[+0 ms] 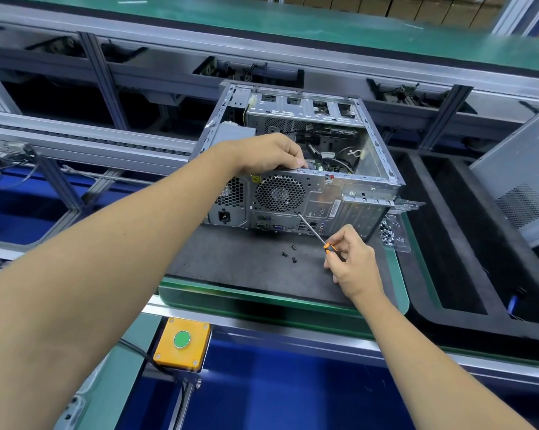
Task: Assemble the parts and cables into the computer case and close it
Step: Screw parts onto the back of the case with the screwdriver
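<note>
Steel, bare and thin-walled: that is what I am dealing with in the computer case (302, 169), which lies on its side at the far edge of the dark worktop (246, 268), open side up, its rear panel with the fan grille (279, 193) facing me. My left hand (269, 153) has its fingers curled over the top rim of that rear panel, gripping it to hold the case steady. My right hand (350, 259) pinches the orange-and-black handle of a thin screwdriver (313, 228), whose tip sits at the lower right corner of the grille; I judge I am driving a fan screw there. A few small black screws (289, 254) lie loose on the worktop just in front of the case, and a clear tray of more screws (392, 232) sits at the right edge. The case looks heavy and rigid enough not to slide easily, but its folded edges are likely sharp, so I would hold it by the flat rim, as now, and keep away from the loose cables (339, 155) inside. A grey side panel (522, 178), probably the lid, leans well off to the right, so closing up is not yet done. The screws are tiny and would roll if nudged.
</note>
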`<state>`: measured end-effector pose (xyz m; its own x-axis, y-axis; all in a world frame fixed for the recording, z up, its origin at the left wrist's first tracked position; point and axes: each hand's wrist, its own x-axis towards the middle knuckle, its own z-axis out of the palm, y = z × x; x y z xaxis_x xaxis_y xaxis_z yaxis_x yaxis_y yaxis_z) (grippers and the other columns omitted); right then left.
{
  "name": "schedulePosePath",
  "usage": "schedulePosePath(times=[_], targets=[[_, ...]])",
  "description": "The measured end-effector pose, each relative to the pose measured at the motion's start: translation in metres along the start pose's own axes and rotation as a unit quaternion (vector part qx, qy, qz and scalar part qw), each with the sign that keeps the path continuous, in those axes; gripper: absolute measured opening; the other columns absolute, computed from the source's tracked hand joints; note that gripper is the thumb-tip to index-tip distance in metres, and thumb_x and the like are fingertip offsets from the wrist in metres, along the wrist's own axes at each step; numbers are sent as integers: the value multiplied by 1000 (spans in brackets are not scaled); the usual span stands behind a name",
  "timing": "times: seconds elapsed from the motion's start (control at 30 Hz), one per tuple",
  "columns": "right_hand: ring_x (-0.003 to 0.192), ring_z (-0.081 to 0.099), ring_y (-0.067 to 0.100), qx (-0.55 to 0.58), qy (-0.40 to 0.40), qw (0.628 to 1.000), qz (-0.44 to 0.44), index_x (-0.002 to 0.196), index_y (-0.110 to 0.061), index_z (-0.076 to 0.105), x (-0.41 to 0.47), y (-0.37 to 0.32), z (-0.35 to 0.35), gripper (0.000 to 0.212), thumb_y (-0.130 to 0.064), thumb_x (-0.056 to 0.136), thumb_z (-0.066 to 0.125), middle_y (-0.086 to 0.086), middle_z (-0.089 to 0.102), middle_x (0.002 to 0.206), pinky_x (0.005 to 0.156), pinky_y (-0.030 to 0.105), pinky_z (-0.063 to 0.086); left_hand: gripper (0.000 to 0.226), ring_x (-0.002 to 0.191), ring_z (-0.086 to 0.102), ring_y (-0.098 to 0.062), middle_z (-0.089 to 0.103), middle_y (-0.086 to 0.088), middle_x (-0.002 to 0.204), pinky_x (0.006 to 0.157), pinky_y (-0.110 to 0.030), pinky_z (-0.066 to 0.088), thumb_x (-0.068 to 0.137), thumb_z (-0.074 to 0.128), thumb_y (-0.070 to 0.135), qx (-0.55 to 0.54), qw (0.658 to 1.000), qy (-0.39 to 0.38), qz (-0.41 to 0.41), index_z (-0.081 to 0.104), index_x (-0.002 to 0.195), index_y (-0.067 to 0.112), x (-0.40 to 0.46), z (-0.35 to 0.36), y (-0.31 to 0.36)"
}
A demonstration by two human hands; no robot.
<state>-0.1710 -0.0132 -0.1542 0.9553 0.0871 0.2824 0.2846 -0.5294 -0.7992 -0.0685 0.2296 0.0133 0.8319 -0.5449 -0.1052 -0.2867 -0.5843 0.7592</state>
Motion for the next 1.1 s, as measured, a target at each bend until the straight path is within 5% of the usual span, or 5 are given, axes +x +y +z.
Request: schedulePosePath(times=[0.23,0.5,0.87,1.0,1.1], targets=[[56,59,17,7,0,1000,-2,89,-35,47,-1,-4,-2,12,-35,77,49,-1,65,67,52,35,51,27,83,43,-22,63,15,75,82,-37,37,105,55,20,-15,1000,-6,9,59,80,11,1,-1,-1],[48,48,21,28,11,999,10,86,-31,46,-5,-15,-4,14,-32,74,53,-4,60,66,44,38,46,32,88,45,-24,69,15,85,87,-41,38,104,56,21,-13,1000,-11,7,60,102,-11,3,-3,-5],[29,43,30,183,110,976,42,74,-29,45,-1,-59,8,21,-14,88,50,11,66,64,36,23,33,34,73,34,-25,41,-10,81,72,-36,29,103,58,38,-18,999,-25,35,54,79,14,-1,-2,-1],[29,41,28,193,114,973,54,78,-17,44,-1,-62,10,11,-13,88,49,11,65,62,36,23,31,27,65,59,12,63,27,66,65,-3,41,100,63,34,3,999,-14,29,66,95,7,1,-4,-4],[30,39,26,192,114,973,65,79,-12,42,-1,-63,8,11,-11,88,49,11,63,61,35,22,30,30,60,58,15,63,30,62,63,0,41,97,67,37,9,999,-16,37,68,100,7,1,-4,-6]])
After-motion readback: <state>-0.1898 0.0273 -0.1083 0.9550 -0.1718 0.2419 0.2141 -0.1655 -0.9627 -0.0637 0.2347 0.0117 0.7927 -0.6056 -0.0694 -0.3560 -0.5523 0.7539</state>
